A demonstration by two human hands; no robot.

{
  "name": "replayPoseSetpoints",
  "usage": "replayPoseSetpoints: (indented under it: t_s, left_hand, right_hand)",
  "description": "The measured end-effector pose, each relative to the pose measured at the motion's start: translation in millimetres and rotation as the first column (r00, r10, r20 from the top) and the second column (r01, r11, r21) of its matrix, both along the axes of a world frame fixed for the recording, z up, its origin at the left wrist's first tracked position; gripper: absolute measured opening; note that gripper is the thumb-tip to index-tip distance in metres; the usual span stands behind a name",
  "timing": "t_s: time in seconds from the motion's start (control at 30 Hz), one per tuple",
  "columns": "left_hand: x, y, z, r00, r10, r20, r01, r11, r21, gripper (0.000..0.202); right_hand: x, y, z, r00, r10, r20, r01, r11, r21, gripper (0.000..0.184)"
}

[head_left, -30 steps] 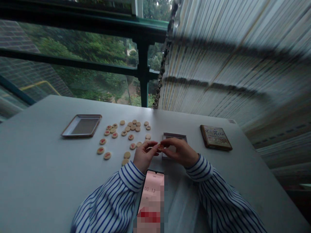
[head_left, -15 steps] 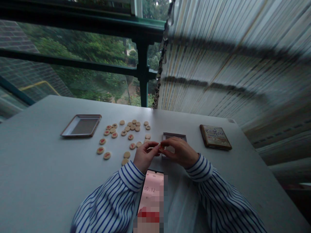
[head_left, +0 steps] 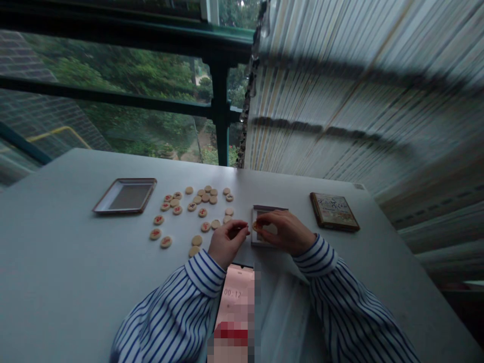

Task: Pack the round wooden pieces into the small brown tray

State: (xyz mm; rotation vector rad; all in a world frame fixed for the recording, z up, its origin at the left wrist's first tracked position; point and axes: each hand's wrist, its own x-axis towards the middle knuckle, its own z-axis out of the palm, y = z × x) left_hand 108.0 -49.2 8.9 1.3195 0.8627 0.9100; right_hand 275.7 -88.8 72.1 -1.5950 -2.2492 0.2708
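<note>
My right hand [head_left: 283, 232] pinches a round wooden xiangqi piece [head_left: 255, 227] between thumb and fingers, over the left side of a shallow grey-rimmed box [head_left: 257, 241]. The hand hides much of the box's inside. Just left of it, my left hand [head_left: 227, 242] has its fingers curled, thumb and index tips slightly apart, with nothing visible between them. Left and beyond that hand, several more xiangqi pieces [head_left: 202, 213] lie loose on the white table [head_left: 94, 272]. Some show red or dark characters; others are plain side up.
An open shallow tray-like lid [head_left: 147, 196] lies at the far left. A decorated flat box [head_left: 335, 212] rests on the right. A phone [head_left: 236, 287] showing a timer lies between my forearms. Window bars and a striped curtain [head_left: 321, 101] stand behind the table.
My hands have come apart. The piece that was between both hands' fingertips is now in my right hand, which has shifted slightly right. My left hand has let go of it.
</note>
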Motion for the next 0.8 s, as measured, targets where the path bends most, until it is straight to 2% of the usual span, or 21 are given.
replayPoseSetpoints:
  t_s: [0.17,0.37,0.8]
  left_hand:
    - [-1.4,-0.7,-4.6,0.985,-0.019,-0.170,0.052,0.980,0.193,0.019]
    - [-3.2,-0.3,-3.9,0.962,-0.032,-0.271,0.145,0.901,0.409,0.018]
    - [-4.1,-1.9,2.1,0.928,-0.027,-0.371,0.246,0.793,0.558,0.021]
  right_hand:
    - [7.1,0.1,1.0,0.999,-0.019,0.051,0.022,0.997,-0.068,0.019]
    - [4.3,0.4,-2.2,0.989,-0.039,0.140,0.058,0.989,-0.138,0.022]
    - [-2.6,2.2,-6.9,0.962,-0.040,0.270,0.090,0.980,-0.176,0.026]
